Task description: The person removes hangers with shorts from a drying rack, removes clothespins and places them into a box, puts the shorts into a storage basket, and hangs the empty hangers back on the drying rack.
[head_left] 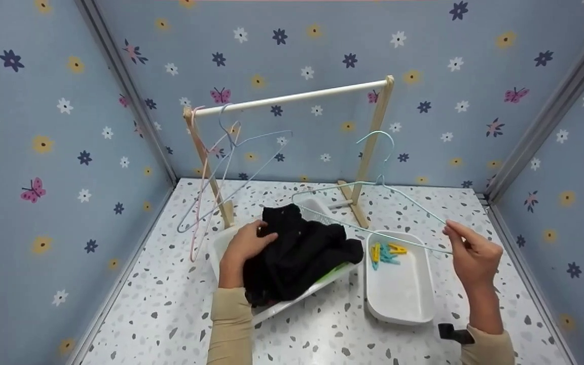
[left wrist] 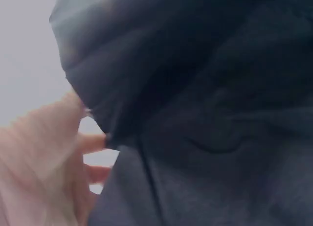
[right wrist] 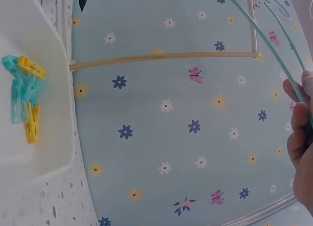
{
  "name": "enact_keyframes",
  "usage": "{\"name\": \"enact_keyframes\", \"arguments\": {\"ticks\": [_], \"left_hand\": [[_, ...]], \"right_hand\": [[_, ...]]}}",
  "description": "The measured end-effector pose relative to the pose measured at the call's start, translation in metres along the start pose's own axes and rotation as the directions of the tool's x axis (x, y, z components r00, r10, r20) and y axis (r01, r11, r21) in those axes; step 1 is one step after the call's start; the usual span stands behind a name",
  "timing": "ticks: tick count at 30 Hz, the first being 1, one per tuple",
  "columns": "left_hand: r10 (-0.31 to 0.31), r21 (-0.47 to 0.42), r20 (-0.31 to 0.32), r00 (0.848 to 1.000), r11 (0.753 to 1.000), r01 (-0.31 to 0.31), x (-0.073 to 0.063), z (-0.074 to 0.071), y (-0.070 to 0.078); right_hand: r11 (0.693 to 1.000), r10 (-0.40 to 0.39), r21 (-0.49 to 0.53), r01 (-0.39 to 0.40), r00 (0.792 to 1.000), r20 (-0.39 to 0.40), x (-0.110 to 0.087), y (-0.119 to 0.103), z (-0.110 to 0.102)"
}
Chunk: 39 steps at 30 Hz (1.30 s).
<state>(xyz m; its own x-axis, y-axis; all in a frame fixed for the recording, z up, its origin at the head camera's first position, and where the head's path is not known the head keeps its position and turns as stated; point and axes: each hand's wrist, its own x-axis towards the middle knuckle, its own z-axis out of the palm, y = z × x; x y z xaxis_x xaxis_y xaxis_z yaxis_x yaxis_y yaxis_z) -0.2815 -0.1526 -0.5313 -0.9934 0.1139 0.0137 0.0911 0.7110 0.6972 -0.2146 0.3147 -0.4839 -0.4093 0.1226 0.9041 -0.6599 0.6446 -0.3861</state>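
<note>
At the far left, the pink and pale blue wire hangers [head_left: 211, 172] hang from the left end of the wooden rail [head_left: 292, 96] of the small clothes rack.

Your left hand [head_left: 244, 246] rests on the crumpled black garment [head_left: 297, 253], fingers curled into the fabric at its upper left edge. The left wrist view confirms fingertips [left wrist: 90, 140] pinching a fold of the dark cloth [left wrist: 205, 113]. The garment lies heaped in the white rectangular basket [head_left: 221, 243], near the foot of the rack.

To the right of the garment sits the white plastic tray [head_left: 401, 299], which contains yellow and teal clothes pegs [head_left: 386, 251] at its far end.

Your right hand [head_left: 472, 256] pinches the thin mint-green wire hanger [head_left: 373, 187] at its right corner. The right wrist view shows the wire passing between thumb and fingers [right wrist: 298, 113].

Key relation: the long axis of the hanger runs left to right, above the tray and just behind the garment. Its free left corner lies just beyond the garment; its hook [head_left: 380, 144] points up toward the rail. The left hand is nearer the garment; the right hand alone controls the hanger.
</note>
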Motion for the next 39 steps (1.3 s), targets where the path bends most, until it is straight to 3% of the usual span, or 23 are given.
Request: {"name": "enact_keyframes", "arguments": {"ticks": [3,8,13,16,19,23,26,28,33,36,39], "left_hand": [[0.001,0.013,0.077,0.997,1.0,-0.002,-0.006,0.0,-0.002],[0.053,0.013,0.06,0.997,0.998,-0.054,-0.017,-0.008,0.001],[0.096,-0.054,0.119,0.988,0.994,-0.09,-0.044,-0.035,0.019],[0.164,-0.152,0.178,0.97,0.979,-0.138,-0.062,-0.056,0.034],[0.227,-0.209,0.198,0.954,0.96,-0.185,-0.077,-0.08,0.048],[0.294,-0.183,0.119,0.949,0.945,-0.27,-0.089,-0.116,0.059],[0.33,-0.115,-0.009,0.944,0.937,-0.329,-0.088,-0.145,0.062],[0.325,-0.08,-0.116,0.938,0.939,-0.335,-0.083,-0.163,0.062],[0.22,-0.058,-0.338,0.915,0.966,-0.253,-0.057,-0.197,0.048],[0.138,-0.099,-0.376,0.916,0.977,-0.188,-0.036,-0.211,0.034],[0.076,-0.138,-0.356,0.931,0.981,-0.133,-0.02,-0.222,0.023]], "right_hand": [[1.0,-0.003,0.017,0.003,1.0,-0.016,0.001,-0.002,0.002],[0.999,0.001,0.045,0.0,1.0,-0.022,-0.001,-0.007,0.004],[0.997,0.001,0.08,0.004,0.998,-0.056,-0.001,-0.01,0.004],[0.997,0.005,0.079,0.001,0.998,-0.068,0.002,-0.014,0.004],[0.998,0.007,0.057,-0.003,0.997,-0.07,0.005,-0.018,0.003],[0.999,-0.002,0.037,0.006,0.995,-0.103,0.01,-0.026,0.003],[1.0,-0.002,0.029,0.007,0.988,-0.156,0.016,-0.034,0.002],[1.0,0.002,0.021,0.002,0.981,-0.193,0.021,-0.04,0.002],[1.0,0.001,-0.01,-0.004,0.969,-0.247,0.034,-0.057,0.003],[1.0,-0.02,-0.017,0.016,0.966,-0.259,0.04,-0.065,0.005],[0.999,-0.047,-0.006,0.047,0.961,-0.271,0.045,-0.07,0.008]]}}
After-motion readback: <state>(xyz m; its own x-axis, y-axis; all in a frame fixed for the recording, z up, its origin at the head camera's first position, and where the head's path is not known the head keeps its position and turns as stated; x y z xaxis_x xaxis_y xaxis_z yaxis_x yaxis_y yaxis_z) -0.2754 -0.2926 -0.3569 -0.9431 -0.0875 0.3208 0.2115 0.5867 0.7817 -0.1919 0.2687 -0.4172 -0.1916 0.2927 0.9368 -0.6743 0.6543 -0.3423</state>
